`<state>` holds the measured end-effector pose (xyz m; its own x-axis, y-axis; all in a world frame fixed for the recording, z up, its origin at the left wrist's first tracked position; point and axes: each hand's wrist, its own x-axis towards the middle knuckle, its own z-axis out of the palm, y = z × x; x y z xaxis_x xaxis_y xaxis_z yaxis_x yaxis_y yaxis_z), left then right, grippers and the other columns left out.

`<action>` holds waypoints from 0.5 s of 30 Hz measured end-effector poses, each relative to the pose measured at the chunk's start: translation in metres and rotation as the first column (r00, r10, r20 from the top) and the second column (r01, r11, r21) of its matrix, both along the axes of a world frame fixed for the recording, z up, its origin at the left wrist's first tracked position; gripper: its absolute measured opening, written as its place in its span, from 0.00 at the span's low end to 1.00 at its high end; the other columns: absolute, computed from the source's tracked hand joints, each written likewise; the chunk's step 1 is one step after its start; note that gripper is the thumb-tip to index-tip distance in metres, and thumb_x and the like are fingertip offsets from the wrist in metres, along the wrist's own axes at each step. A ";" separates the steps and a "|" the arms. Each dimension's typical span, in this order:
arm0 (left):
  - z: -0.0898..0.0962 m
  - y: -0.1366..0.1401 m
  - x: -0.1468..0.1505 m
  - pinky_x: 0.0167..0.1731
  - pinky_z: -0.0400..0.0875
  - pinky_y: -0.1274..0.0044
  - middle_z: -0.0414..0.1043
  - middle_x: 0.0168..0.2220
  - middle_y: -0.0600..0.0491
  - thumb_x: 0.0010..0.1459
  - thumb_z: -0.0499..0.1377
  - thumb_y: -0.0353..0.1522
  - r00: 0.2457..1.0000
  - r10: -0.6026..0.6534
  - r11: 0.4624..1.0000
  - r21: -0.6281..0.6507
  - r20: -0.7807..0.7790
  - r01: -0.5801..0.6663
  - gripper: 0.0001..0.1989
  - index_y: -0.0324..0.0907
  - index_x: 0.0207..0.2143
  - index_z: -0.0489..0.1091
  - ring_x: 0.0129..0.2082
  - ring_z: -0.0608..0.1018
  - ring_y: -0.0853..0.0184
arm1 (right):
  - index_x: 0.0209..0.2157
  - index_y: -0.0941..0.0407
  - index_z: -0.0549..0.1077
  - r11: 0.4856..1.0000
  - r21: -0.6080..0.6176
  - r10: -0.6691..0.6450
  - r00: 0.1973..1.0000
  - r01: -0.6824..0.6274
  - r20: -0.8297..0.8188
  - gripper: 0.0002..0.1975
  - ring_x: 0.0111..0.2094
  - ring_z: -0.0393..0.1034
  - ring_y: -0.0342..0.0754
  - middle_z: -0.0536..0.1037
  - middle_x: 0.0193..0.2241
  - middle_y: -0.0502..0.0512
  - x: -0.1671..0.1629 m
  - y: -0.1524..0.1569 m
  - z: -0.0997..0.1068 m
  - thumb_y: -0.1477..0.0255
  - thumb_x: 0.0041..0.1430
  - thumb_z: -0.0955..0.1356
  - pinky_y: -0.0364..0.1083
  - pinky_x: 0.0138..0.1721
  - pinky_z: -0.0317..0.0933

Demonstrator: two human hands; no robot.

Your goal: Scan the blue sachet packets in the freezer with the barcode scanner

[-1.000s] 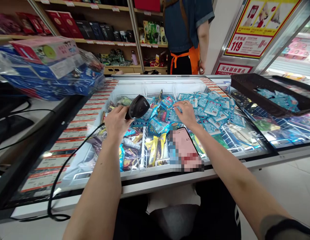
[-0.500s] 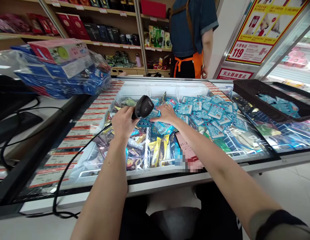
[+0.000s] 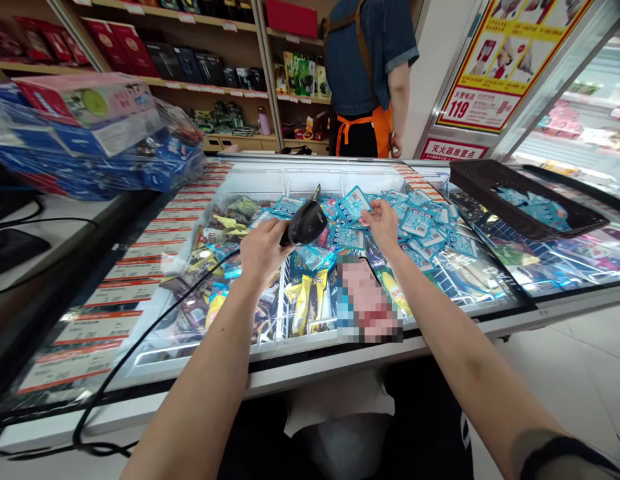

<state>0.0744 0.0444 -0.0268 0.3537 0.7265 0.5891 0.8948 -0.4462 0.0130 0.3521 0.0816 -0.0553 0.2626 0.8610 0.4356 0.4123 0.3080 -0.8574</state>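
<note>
My left hand [image 3: 263, 250] is wrapped round the handle of a black barcode scanner [image 3: 307, 224], whose head points right toward the blue packets. A black cable trails from it to the lower left. My right hand [image 3: 383, 223] pinches the lower right corner of a small blue packet [image 3: 353, 204], tilted up with its printed label showing. Many similar blue packets [image 3: 420, 221] lie in a loose pile right of that hand, on the freezer's glass top. A phone [image 3: 366, 293], partly blurred out, lies on the glass near the front edge, left of my right forearm.
Ice creams show through the glass of the chest freezer [image 3: 255, 363]. A dark brown basket [image 3: 520, 200] holding blue packets stands at the right. Plastic-wrapped boxes [image 3: 90, 143] sit at the left. Beyond the freezer a person in an orange apron [image 3: 365, 127] stands by shelves.
My right hand has moved right from beside the scanner and now holds a blue packet. The scanner has turned to point more to the right. The whole view has shifted slightly.
</note>
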 end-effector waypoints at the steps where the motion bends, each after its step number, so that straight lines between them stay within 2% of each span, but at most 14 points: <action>1: -0.001 -0.001 0.004 0.30 0.59 0.75 0.70 0.36 0.51 0.51 0.54 0.38 1.000 -0.014 1.000 0.008 0.017 0.014 0.15 0.44 0.42 0.66 0.39 0.71 0.62 | 0.44 0.57 0.61 1.000 0.002 -0.001 1.000 0.002 -0.016 0.18 0.30 0.72 0.47 0.74 0.31 0.54 0.000 -0.002 -0.004 0.62 0.53 0.63 0.48 0.32 0.69; 6: -0.002 -0.002 0.017 0.28 0.58 0.77 0.70 0.34 0.52 0.52 0.54 0.39 0.995 -0.039 0.999 0.012 0.094 0.038 0.14 0.44 0.40 0.67 0.37 0.71 0.64 | 0.43 0.56 0.61 1.000 0.016 0.004 0.998 -0.003 -0.056 0.20 0.31 0.73 0.48 0.74 0.32 0.56 -0.005 -0.004 -0.017 0.58 0.53 0.63 0.49 0.32 0.70; 15: 0.003 -0.004 0.018 0.28 0.58 0.77 0.70 0.33 0.52 0.50 0.55 0.39 0.991 -0.051 0.996 -0.060 0.126 0.059 0.13 0.43 0.37 0.67 0.36 0.71 0.64 | 0.40 0.55 0.61 0.999 0.046 0.002 0.996 0.002 -0.084 0.21 0.31 0.72 0.48 0.73 0.32 0.55 -0.005 -0.001 -0.018 0.54 0.51 0.63 0.50 0.31 0.70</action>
<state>0.0928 0.0404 -0.0237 0.3210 0.7457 0.5839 0.8588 -0.4891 0.1525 0.3466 0.0807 -0.0738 0.3001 0.8405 0.4510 0.3396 0.3477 -0.8739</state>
